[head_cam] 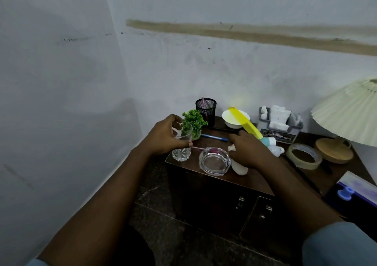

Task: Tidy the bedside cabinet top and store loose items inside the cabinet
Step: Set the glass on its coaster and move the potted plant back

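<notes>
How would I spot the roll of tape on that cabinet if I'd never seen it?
Find the pleated lamp shade at the right edge and its round wooden base on the cabinet top. The roll of tape lies flat just left of that base. It is the only pale hollow ring there.

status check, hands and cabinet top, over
Left hand gripping drinking glass. Right hand holding yellow comb. Cabinet top cluttered: ashtray, tape roll, blue pen. Doors shut.
</notes>
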`<state>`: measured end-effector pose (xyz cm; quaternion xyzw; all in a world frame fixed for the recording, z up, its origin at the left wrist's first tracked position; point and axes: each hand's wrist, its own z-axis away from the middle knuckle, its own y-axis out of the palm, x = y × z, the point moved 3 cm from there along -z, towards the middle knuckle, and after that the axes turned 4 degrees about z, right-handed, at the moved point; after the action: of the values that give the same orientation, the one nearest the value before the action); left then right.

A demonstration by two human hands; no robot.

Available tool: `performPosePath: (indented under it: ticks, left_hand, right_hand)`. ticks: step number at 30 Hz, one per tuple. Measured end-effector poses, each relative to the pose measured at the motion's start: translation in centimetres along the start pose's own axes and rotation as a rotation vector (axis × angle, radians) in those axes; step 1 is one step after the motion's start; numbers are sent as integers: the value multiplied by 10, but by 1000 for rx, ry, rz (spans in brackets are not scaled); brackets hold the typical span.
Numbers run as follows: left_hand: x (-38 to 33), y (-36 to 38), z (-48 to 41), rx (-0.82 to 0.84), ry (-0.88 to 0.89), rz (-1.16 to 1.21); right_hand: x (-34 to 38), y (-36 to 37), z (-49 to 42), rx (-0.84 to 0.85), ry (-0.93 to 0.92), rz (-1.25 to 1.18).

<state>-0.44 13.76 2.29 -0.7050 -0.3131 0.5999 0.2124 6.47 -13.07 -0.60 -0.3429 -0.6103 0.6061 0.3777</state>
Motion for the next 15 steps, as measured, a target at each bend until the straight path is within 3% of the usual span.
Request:
performPosePath:
  ticks: [5, 15]
  left_hand:
    - [-30, -8, 3, -134, 99, 159]
    - [-62, 61, -5, 67, 190, 190]
  right_hand:
    - [-15, 9, 2, 116, 22, -85]
    - [-26, 11, 10, 72, 35, -168]
